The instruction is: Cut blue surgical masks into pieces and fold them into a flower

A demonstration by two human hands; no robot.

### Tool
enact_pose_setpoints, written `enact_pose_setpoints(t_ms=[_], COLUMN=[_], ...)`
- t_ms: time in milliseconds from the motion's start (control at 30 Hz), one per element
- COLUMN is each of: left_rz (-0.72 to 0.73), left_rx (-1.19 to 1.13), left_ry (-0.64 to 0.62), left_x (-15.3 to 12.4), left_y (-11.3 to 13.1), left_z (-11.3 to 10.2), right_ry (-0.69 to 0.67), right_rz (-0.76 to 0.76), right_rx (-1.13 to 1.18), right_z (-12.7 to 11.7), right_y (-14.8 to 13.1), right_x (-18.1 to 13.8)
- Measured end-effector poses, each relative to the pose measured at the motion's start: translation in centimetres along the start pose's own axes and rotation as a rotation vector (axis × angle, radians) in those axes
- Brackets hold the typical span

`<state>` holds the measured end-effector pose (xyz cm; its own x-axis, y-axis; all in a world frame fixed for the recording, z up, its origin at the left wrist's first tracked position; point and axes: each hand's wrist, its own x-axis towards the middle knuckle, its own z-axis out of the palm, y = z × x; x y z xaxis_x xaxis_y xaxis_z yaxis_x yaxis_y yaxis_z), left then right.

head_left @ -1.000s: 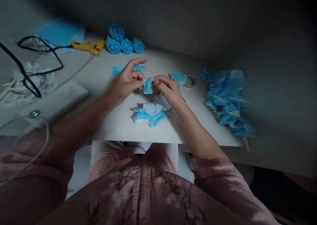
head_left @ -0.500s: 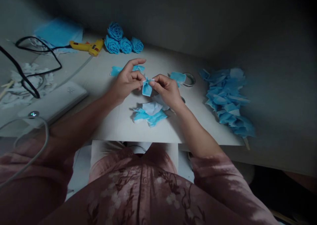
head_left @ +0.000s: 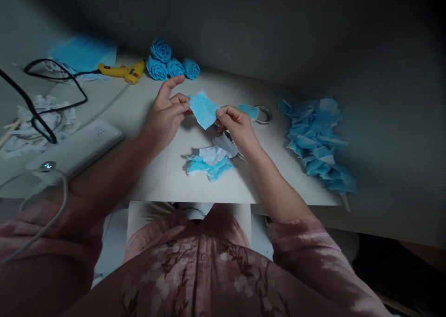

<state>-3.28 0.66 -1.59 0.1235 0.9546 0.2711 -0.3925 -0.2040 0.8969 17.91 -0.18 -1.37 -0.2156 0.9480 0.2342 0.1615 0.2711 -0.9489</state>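
Note:
A small blue fabric piece (head_left: 204,109) is stretched between my two hands above the table. My left hand (head_left: 167,110) pinches its left edge between thumb and finger, with the index finger raised. At its lower right corner, my right hand (head_left: 237,124) grips the piece between thumb and fingertips. Just below lies a loose heap of blue and white pieces (head_left: 211,161). Another blue piece (head_left: 248,111) rests beyond my right hand, against a roll of tape (head_left: 264,115).
Blue rolled flowers (head_left: 162,61) are stacked at the back, beside a yellow glue gun (head_left: 127,70) with a black cord. A white power strip-like box (head_left: 83,142) and white scraps (head_left: 45,117) lie left. A ruffled blue bundle on a stick (head_left: 317,142) lies right.
The blue piece, gathered small and hanging between the fingertips before, is now spread out flat. My hands have moved slightly apart, the left one to the left.

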Motion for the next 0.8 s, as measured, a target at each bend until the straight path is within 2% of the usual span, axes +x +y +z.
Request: enact_pose_setpoints(t_ms=[133, 233, 300, 367, 600, 800], left_rz=[0.033, 0.012, 0.007, 0.0, -0.064, -0.114], left_rx=[-0.049, -0.132, -0.075, -0.013, 0.028, -0.081], left_ry=[-0.042, -0.052, -0.074, -0.101, -0.162, -0.129], left_x=[0.8, 1.0, 0.8, 0.5, -0.6, -0.3], left_y=[-0.7, -0.8, -0.7, -0.6, -0.4, -0.7], left_z=[-1.4, -1.9, -1.7, -1.1, 0.4, 0.2], right_ry=[-0.019, 0.066, 0.096, 0.062, -0.105, -0.047], right_rz=[0.09, 0.178, 0.194, 0.172, 0.044, 0.02], right_rx=[0.054, 0.124, 0.193, 0.223, 0.063, 0.055], right_z=[-0.5, -1.2, -1.5, -1.5, -0.1, 0.1], right_y=[0.2, 0.1, 0.0, -0.1, -0.3, -0.4], right_x=[0.2, 0.4, 0.5, 0.5, -0.4, -0.5])
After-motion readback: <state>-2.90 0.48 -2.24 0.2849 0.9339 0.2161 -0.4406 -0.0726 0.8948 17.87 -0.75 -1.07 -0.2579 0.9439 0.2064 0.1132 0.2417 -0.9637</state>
